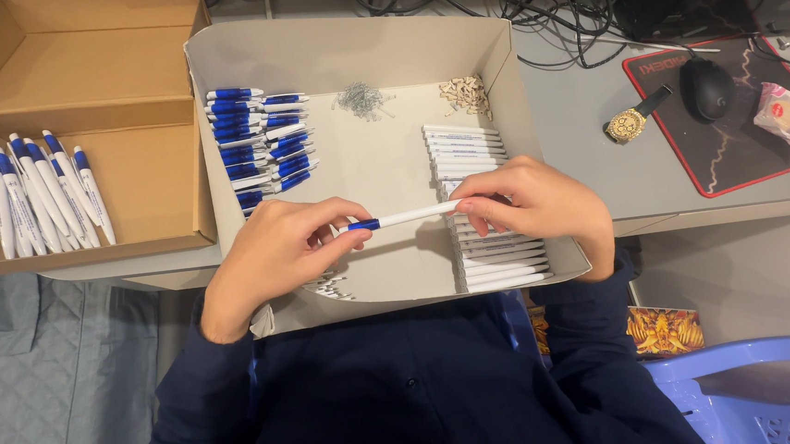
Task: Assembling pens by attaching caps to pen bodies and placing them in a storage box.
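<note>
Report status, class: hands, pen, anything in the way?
Left hand pinches pen at its blue end; right hand grips the white end. Pen level above white box. Nothing between the hands.

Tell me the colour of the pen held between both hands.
White pen with a blue end, head view.

Sitting at far right on the surface, beside the mouse mat: a small pink wrapped packet with a round red label. Lying lower right: a gold-patterned flat pack.
</note>
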